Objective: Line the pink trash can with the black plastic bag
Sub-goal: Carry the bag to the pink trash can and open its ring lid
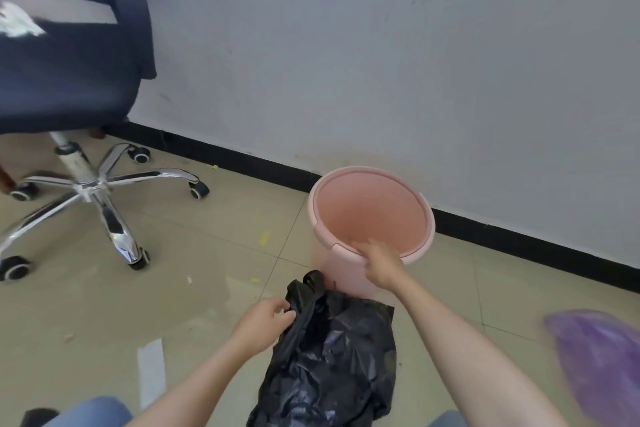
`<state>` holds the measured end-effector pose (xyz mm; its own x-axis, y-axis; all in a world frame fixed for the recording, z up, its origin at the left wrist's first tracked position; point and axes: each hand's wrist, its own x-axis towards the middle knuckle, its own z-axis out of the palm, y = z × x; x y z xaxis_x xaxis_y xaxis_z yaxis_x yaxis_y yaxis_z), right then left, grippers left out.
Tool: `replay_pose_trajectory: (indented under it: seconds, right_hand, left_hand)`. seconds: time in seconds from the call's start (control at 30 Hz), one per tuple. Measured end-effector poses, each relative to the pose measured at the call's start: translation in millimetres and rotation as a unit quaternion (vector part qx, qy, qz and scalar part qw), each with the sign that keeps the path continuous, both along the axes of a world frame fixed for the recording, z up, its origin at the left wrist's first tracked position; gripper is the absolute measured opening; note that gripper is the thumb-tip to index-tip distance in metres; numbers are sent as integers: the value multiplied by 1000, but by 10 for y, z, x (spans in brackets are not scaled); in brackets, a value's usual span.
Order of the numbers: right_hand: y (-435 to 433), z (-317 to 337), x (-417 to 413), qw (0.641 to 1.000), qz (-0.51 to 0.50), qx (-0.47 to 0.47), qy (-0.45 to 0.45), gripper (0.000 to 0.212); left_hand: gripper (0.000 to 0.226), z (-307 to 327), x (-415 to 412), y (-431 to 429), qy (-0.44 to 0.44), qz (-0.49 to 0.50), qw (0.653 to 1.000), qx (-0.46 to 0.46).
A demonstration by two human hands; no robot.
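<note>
Black plastic bag [332, 350] pinched in left hand [263, 322]; right hand [381, 263] grips the unlabelled pink trash can [346, 274] rim.

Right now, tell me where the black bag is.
Head view, bottom centre: the black plastic bag lies on the floor before the pink trash can, its upper edge gripped by the left hand.

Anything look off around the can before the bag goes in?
Nothing damaged. The pink trash can stands upright and empty. Small yellow scraps litter the floor tiles, and a blurred purple object lies at right.
</note>
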<state>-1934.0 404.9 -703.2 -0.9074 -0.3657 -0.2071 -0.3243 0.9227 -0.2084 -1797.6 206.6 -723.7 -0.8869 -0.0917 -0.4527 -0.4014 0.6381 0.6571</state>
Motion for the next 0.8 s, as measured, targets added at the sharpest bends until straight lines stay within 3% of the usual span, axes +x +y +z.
replay_pose_trajectory:
  seconds: [0.1,0.17,0.27,0.37,0.47,0.6,0.8]
  right_hand:
    - [340,41,60,999,30,-4,-36,58]
    - [522,83,108,998,22,9,-50,54]
    - [555,143,218,998,13,19,-61,54]
    - [291,171,369,998,28,-18,-58,52]
    - [-76,88,473,998,42,-16,-42,52]
    - [-279,-33,491,1000,9,-13,20,32]
    - [-148,11,440,996,-3,-83,-30,31]
  left_hand:
    - [21,70,-123,112,-20,123,981,149]
    - [14,144,-217,185,-49,223,936,269]
    - [31,160,-352,294,-77,298,870,386]
    - [49,207,-488,412,-78,305,837,447]
    - [43,244,-648,449,-60,303,815,491]
    - [31,232,-778,425,-56,309,825,469]
    - [27,93,-848,446,-75,333,830,442]
